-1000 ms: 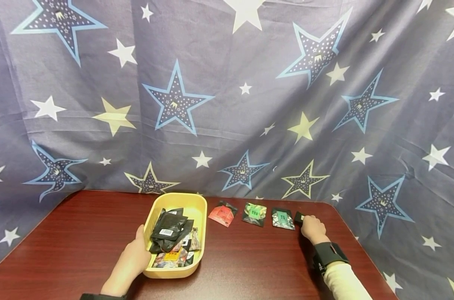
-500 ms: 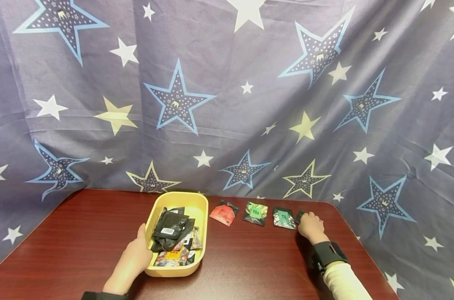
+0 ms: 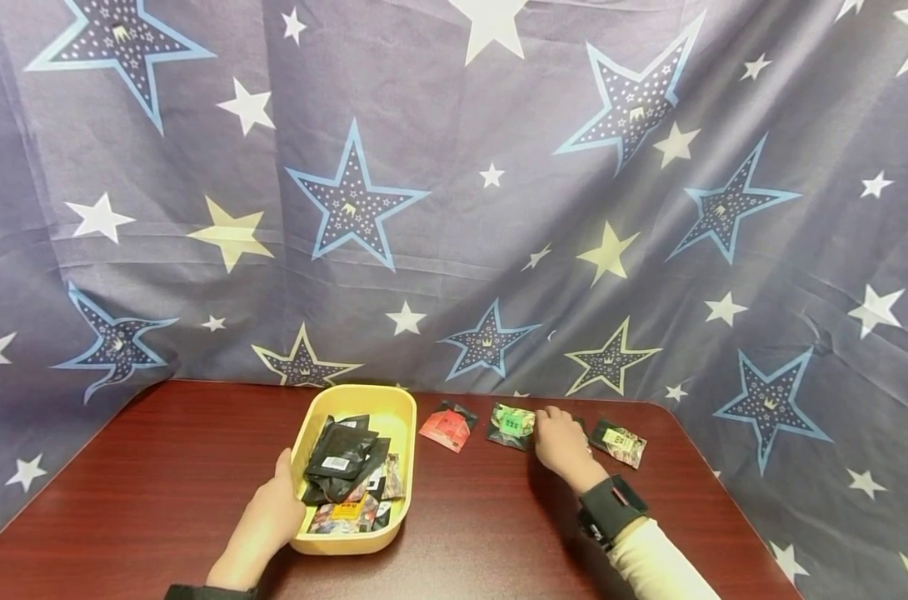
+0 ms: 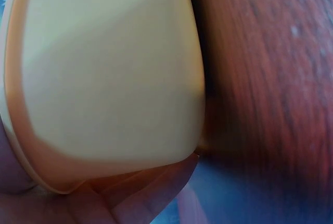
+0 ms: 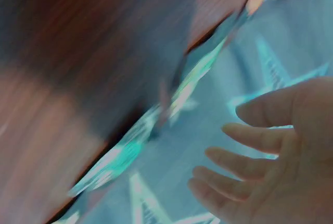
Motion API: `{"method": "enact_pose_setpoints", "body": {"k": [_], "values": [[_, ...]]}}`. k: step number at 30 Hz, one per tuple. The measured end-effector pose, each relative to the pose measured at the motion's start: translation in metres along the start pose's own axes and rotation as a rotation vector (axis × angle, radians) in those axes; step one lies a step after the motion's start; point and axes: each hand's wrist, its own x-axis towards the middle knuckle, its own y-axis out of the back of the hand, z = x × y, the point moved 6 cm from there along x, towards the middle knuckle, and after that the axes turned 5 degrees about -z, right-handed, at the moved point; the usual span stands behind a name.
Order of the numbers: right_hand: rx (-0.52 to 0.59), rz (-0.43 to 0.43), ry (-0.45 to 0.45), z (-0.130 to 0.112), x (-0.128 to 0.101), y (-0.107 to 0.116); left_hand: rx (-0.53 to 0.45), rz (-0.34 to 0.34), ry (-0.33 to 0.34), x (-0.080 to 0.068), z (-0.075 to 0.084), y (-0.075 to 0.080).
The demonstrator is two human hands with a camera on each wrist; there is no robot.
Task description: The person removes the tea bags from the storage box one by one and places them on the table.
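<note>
My left hand [image 3: 270, 500] grips the left side of a yellow plastic bin [image 3: 410, 475], thumb at the rim; the left wrist view shows fingers curled against its wall [image 4: 112, 88]. Inside the bin lies a heap of small packets, with black ones [image 3: 341, 454] on top. My right hand [image 3: 562, 442] hovers over the row of packets, fingers loosely spread and holding nothing in the right wrist view. Beneath it, a teal-labelled packet [image 5: 119, 161] is mostly hidden from the head view. A green-labelled packet [image 3: 511, 423] lies to its left, a yellow-labelled packet [image 3: 622, 444] to its right.
A red packet [image 3: 448, 427] lies at the row's left end, close to the bin. The dark red wooden table [image 3: 476, 517] ends at the back against a grey-purple curtain [image 3: 454, 250] printed with stars.
My right hand has let go of the yellow-labelled packet, now lying at the row's right end, and moved left over the teal-labelled one. The left hand and bin stay put.
</note>
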Motion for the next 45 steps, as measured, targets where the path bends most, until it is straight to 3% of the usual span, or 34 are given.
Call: {"method": "enact_pose_setpoints", "body": {"k": [8,12,20,25,33,45], "values": [[-0.02,0.189,0.201,-0.079,0.014,0.013,-0.008,-0.022,-0.008,0.002,0.001,-0.001],[0.01,0.225,0.328,-0.12,0.018,0.02,-0.005,-0.029,0.0,0.002,0.0,-0.002],[-0.009,0.149,0.631,-0.197,0.014,0.03,-0.006,-0.022,0.013,0.002,-0.001,0.0],[-0.066,0.027,0.776,-0.228,0.005,0.02,0.0,-0.032,0.018,0.004,-0.001,-0.001],[-0.109,-0.231,0.798,-0.241,0.005,-0.015,-0.016,-0.041,0.009,0.002,0.0,-0.002],[-0.161,-0.295,0.725,-0.254,0.012,-0.025,-0.006,-0.033,0.005,0.003,-0.001,-0.002]]}}
